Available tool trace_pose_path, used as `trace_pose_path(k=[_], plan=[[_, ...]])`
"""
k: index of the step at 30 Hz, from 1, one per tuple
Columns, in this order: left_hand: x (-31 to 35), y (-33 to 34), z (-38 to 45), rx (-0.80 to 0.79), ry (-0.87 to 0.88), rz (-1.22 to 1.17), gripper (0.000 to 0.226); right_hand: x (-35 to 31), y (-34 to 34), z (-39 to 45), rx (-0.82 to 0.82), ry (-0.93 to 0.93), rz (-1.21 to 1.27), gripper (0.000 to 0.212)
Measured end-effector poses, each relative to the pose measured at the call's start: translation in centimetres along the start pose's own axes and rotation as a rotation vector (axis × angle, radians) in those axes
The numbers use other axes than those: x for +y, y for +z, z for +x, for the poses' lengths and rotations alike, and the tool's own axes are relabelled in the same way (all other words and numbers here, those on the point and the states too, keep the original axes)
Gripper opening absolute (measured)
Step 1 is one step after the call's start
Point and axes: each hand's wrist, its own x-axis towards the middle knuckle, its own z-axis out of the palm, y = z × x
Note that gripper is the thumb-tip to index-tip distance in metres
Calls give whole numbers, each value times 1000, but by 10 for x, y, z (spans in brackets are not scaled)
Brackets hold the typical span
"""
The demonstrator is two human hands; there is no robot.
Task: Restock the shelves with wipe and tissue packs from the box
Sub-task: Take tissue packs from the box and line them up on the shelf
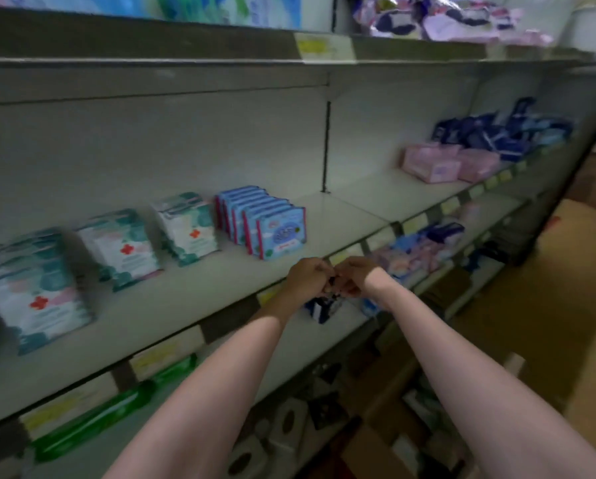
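Note:
My left hand point(308, 276) and my right hand point(357, 274) meet in front of the middle shelf's edge point(220, 316), fingers curled. Together they pinch the top of a small dark blue and white pack point(320, 310) that hangs just below them; the frame is blurred, so the grip is hard to read. On the middle shelf stand teal and white wipe packs with a red cross point(123, 248) and a row of blue packs point(272, 224). A cardboard box point(376, 447) with packs sits on the floor below my arms.
Bare shelf surface point(351, 209) lies right of the blue packs. Pink boxes point(441, 162) and dark blue packs point(497, 133) sit further right. Green packs point(109, 413) lie on the lower shelf, mixed pastel packs point(417, 250) beyond my hands. Brown floor point(549, 305) runs along the right.

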Motion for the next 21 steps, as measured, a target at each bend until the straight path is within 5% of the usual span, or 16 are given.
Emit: trace_pose_path(k=[11,21], plan=[[-7,208,17,-532,-69,289,25,199,-104,-29,-38,485,36,23],[-61,339,16,-749,-340,309,21,344,-124,-24,-124,729,118,10]])
